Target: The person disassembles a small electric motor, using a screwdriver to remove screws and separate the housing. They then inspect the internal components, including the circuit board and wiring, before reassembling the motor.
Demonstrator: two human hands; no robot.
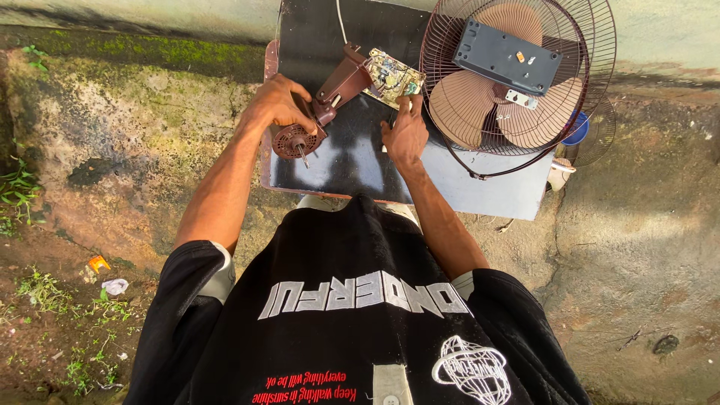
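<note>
Down on the dark table [352, 161], the left hand [276, 105] is curled over the top of a brown fan motor [296, 139], fingers wrapped around its housing; the motor's shaft pokes out toward six o'clock. From the motor a brown neck piece [343, 81] runs up toward one o'clock. The right hand [406, 133] lies mostly flat, palm down, on the table, with its fingers stretched toward twelve o'clock, where the tips touch the edge of a small circuit board [393, 76]; it grips nothing. At three o'clock from that board a fan cage [501, 154] with pale blades [459, 102] lies flat, and a dark rectangular cover [508, 56] rests on top of it.
</note>
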